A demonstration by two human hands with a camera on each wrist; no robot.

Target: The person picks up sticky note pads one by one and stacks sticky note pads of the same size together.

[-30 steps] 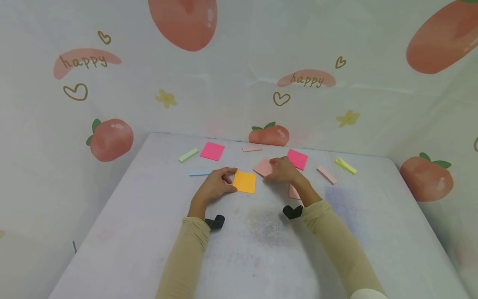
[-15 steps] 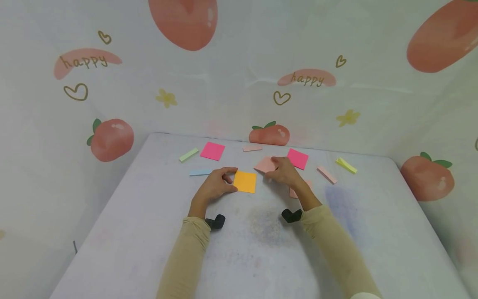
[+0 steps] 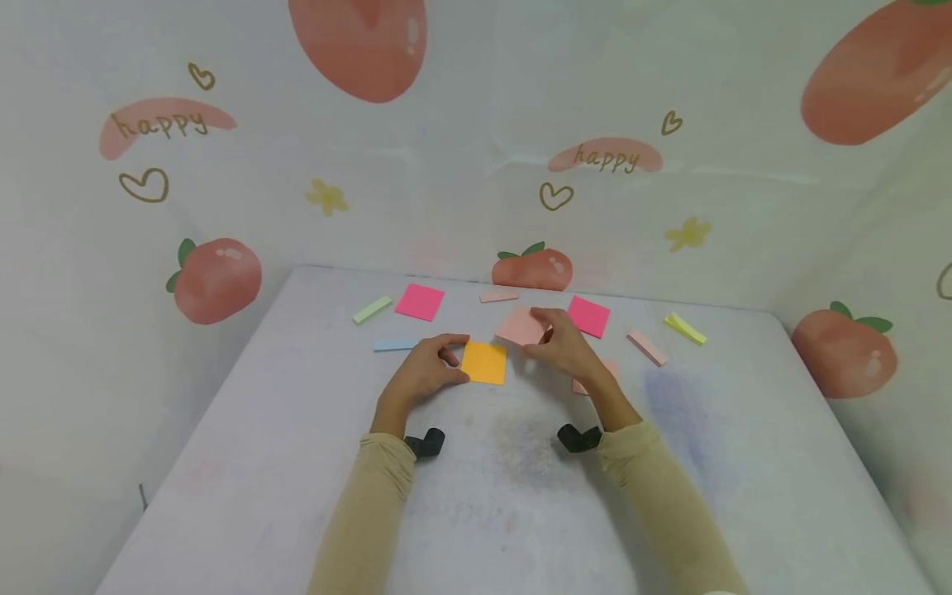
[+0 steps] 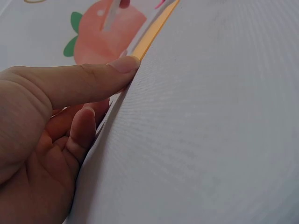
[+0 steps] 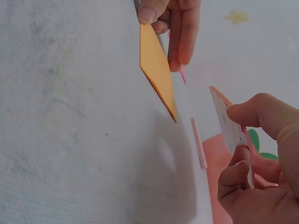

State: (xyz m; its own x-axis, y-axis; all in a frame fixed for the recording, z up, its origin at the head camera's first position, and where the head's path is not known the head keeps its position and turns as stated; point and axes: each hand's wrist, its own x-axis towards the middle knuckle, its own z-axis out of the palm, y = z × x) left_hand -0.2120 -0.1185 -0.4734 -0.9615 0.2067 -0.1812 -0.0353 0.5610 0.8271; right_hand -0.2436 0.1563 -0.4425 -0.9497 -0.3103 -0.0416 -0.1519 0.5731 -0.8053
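Note:
In the head view my left hand (image 3: 424, 373) holds an orange sticky note pad (image 3: 485, 364) flat on the table, thumb and a finger at two corners of its left edge. The left wrist view shows that thumb pressed to the corner of the pad. To the right, my right hand (image 3: 568, 349) pinches a pale pink sticky note pad (image 3: 519, 327) between thumb and fingers. It is raised off the table and tilted, just behind and right of the orange pad. Its white underside with faint print shows in the right wrist view.
Two magenta square notes (image 3: 420, 302) lie at the back. Another pale pink square (image 3: 610, 373) is partly covered by my right wrist. Narrow strips surround them: green (image 3: 372, 310), blue (image 3: 394, 345), two pink (image 3: 647, 348) and yellow (image 3: 685, 329). A printed backdrop (image 3: 446, 207) rises behind the table.
My right hand has raised the pale pink pad and brought it slightly left, closer to the orange pad. The left hand keeps its hold on the orange pad.

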